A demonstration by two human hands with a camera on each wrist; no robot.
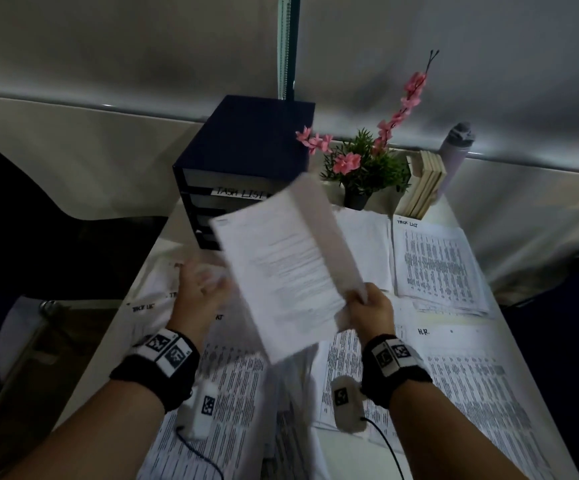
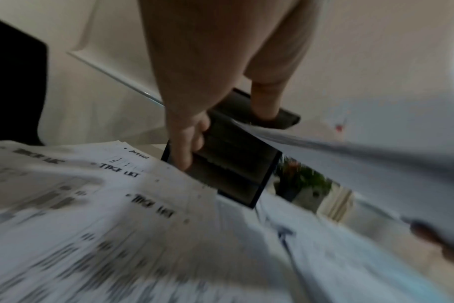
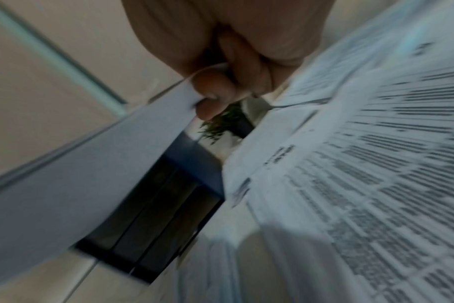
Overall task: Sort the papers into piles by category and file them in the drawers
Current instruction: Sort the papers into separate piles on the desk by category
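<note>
My right hand [image 1: 367, 306] pinches the lower right corner of a printed sheet [image 1: 281, 271] and holds it up, tilted, over the middle of the table. In the right wrist view the thumb and fingers [image 3: 215, 90] clamp the sheet's edge [image 3: 96, 164]. My left hand [image 1: 201, 289] hovers open, fingers loosely curled, left of the sheet and above the papers, holding nothing; the left wrist view shows its fingers [image 2: 187, 139] in front of the dark drawer unit [image 2: 233, 164]. That navy drawer unit [image 1: 246, 161] stands at the table's back, one drawer labelled TASK LIST.
Sorted paper piles cover the table: a TASK LIST pile [image 1: 437, 265] at the right, a pile marked H.R. [image 1: 454, 358] nearer, more sheets [image 1: 149, 306] at the left. A potted plant with pink flowers [image 1: 364, 168], books [image 1: 423, 181] and a bottle [image 1: 454, 154] stand at the back right.
</note>
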